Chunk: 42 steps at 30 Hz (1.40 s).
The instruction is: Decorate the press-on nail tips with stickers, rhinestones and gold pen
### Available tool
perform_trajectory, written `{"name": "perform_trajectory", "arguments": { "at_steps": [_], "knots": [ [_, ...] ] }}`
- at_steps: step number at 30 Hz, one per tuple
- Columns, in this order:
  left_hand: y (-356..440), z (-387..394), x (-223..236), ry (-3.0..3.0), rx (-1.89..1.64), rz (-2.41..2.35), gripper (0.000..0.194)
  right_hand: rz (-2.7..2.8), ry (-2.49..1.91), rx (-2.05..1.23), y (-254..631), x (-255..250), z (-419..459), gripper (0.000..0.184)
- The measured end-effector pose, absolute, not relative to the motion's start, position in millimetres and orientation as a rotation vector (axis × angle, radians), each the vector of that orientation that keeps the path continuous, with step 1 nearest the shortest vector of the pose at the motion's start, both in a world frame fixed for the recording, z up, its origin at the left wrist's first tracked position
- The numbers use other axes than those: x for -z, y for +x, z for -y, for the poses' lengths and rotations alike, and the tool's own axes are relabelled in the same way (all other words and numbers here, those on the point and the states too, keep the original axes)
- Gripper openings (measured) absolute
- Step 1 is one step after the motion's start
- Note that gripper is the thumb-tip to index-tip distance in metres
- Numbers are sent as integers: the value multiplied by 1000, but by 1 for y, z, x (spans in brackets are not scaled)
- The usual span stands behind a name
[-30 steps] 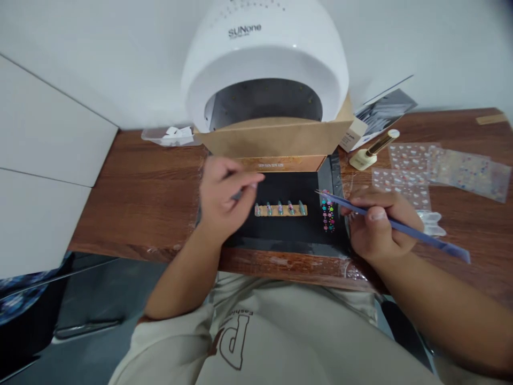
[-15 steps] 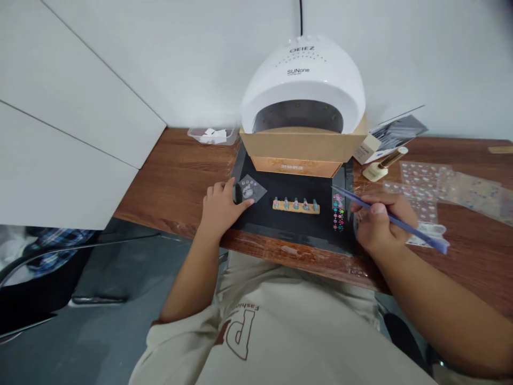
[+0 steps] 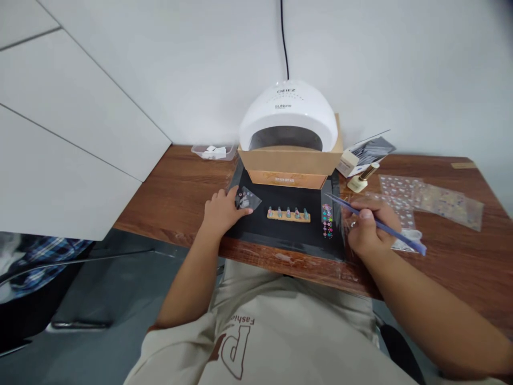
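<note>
My right hand [image 3: 371,224] grips purple tweezers [image 3: 388,230], their fine points over the right edge of the black mat [image 3: 280,239]. Just below the points lies a strip of colourful flower stickers [image 3: 327,220]. My left hand [image 3: 222,214] rests at the mat's left side, thumb and fingers apart, touching a small clear sheet [image 3: 248,199] with whitish pieces on it. Between the hands, several decorated blue-green false nails [image 3: 288,212] stand in a row on a tan strip [image 3: 287,218].
A white nail lamp [image 3: 288,117] sits on a cardboard box [image 3: 292,160] behind the mat. To the right are a polish bottle [image 3: 358,183], an open small box [image 3: 348,163] and clear sticker sheets [image 3: 401,187]. A clear plastic tray [image 3: 228,153] holds white pieces at back left.
The camera view has shifted, so the lamp appears lower and smaller. Both hands keep nearly the same places on the table, and the tweezers stay in my right hand.
</note>
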<state>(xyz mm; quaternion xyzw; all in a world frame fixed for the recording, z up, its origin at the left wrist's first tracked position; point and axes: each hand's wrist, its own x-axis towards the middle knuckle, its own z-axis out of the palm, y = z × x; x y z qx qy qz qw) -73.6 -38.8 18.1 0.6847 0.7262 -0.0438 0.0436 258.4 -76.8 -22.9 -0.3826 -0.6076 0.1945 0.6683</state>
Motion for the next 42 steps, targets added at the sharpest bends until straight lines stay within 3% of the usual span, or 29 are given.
{"name": "perform_trajectory", "arguments": {
  "at_steps": [3, 8, 14, 16, 21, 25, 32, 42],
  "knots": [
    [-80, 36, -12, 2034, -84, -2161, 84, 1351, -827, -298, 253, 20, 76, 16],
    [-95, 27, 3, 1839, -487, -1968, 69, 1379, -795, -346, 250, 17, 75, 16],
    [-107, 27, 8, 1787, -611, -1862, 24, 1378, -831, -324, 250, 18, 77, 15],
    [-108, 33, 1, 1780, -691, -1827, 17, 1374, -857, -323, 250, 19, 77, 15],
    [-92, 56, -29, 1794, -912, -1672, 23, 1354, -806, -324, 248, 17, 77, 17],
    [-56, 60, -53, 1801, -1095, -1325, 17, 1395, -679, -341, 252, 11, 82, 20],
    [5, 37, -62, 1742, -686, -1051, 16, 1578, -523, -379, 257, -6, 85, 25],
    [20, 40, -47, 1578, -710, -1000, 16, 1688, -314, -821, 244, -9, 80, 34]
  ]
}}
